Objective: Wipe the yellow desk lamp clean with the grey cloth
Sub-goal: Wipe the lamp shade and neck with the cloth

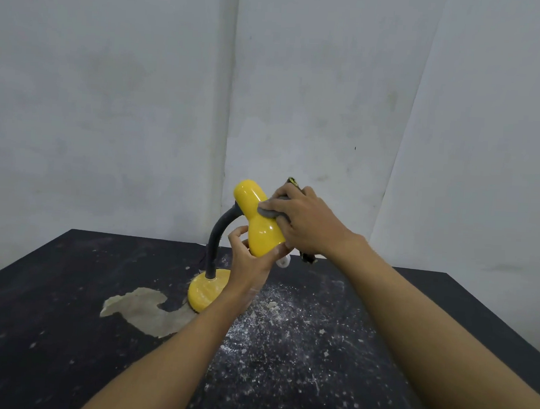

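Head view: yellow desk lamp (259,225) stands on the tabletop (49,333), left hand (252,260) fingers curled round the shade (265,235) above its base (208,287), right hand (305,222) fingers clamping grey cloth (266,212) onto the shade's top; shade looks glossy, speckled base likely not yet wiped.

Soft, even light; sharp centre, wide-angle bending at edges.

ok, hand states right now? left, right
left hand: grips the lamp shade from below.
right hand: holds the cloth against the lamp shade.
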